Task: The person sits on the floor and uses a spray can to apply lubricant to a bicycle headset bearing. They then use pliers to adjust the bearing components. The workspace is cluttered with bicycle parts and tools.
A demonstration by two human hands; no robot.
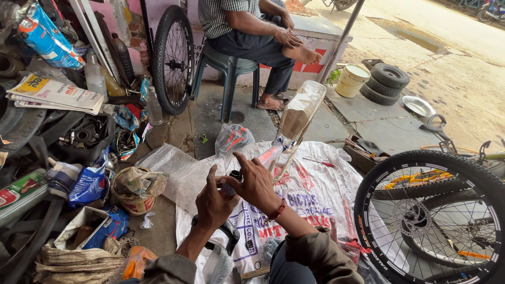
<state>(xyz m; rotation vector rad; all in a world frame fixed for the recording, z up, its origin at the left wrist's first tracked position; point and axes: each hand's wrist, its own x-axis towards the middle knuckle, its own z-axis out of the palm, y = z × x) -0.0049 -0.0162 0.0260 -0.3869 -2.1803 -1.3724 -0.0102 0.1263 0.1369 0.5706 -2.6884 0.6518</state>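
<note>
My left hand (212,201) and my right hand (256,182) meet over a white printed sack (310,194) spread on the floor. Between their fingers they hold a small dark cylindrical part (234,177) with a metal rim. Under my left forearm lies a black curved bicycle piece (227,232). A bicycle frame wrapped in plastic and brown paper (297,113) rises just beyond my right hand. A plastic bag with red and black parts (234,139) lies past my fingers.
A bicycle wheel with a disc rotor (428,215) stands at the right. Another wheel (173,58) leans on the back wall beside a person seated on a plastic stool (229,68). Clutter of bags, bottles and newspapers (55,94) fills the left. Stacked tyres (386,83) and a bucket (351,80) sit far right.
</note>
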